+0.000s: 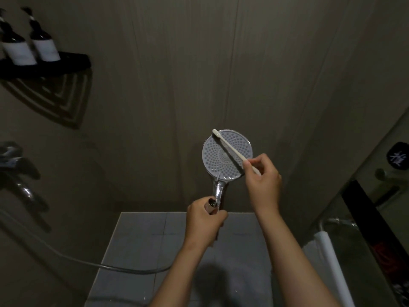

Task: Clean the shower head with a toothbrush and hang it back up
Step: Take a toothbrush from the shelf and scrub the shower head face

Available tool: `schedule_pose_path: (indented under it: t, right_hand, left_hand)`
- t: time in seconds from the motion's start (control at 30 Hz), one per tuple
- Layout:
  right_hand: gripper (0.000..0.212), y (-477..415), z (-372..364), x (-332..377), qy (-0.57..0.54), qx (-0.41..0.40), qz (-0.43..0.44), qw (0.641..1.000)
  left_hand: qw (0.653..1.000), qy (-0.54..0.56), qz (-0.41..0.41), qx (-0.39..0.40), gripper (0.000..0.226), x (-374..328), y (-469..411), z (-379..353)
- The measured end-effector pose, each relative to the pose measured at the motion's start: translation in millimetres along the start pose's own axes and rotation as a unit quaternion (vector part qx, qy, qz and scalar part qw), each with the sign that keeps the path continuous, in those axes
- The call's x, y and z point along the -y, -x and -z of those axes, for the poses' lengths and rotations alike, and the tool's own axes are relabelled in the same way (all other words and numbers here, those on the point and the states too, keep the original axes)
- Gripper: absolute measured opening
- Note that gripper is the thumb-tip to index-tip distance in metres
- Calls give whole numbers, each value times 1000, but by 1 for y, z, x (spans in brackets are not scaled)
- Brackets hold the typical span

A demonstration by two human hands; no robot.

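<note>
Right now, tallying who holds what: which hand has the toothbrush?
The right hand pinches the toothbrush; the left hand grips the shower head handle.

Dim grey-brown walls [177,63] enclose a pale tiled floor [141,240]. Two dark bottles [31,45] stand on a black corner shelf [66,60] upper left; taps [22,173] below.

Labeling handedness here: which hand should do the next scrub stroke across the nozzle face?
Right. The right hand already pinches the toothbrush lying across the shower head; the left hand is occupied gripping its handle.
</note>
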State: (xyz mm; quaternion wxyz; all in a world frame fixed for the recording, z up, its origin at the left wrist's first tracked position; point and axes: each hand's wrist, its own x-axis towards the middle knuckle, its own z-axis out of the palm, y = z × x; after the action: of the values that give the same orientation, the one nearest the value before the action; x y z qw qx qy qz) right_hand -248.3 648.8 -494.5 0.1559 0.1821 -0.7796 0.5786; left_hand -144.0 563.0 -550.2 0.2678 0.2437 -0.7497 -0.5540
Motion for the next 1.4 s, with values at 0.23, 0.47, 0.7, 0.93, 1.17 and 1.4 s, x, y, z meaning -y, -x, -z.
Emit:
schedule_pose_path:
  t: [0.23,0.47,0.7,0.93,1.17,1.4]
  right_hand:
    - [20,16,10,-12,-52,16,-3,998]
    - [21,18,8,-8,37,1,12,999]
    - [21,3,8,6,27,-22,20,999]
    - [19,32,12,-7,17,27,17,999]
    - [16,11,14,6,76,-33,16,996]
    - [17,31,13,5,28,-17,7,999]
  left_hand:
    - [999,29,31,-25,33,2,-1,8]
    - [1000,20,14,-12,27,0,0,6]
    - [999,29,18,-16,28,-4,3,7]
    - [998,37,36,-40,38,-8,2,14]
    - [999,30,20,-31,36,-6,10,12]
    - [997,39,39,-45,37,-9,13,14]
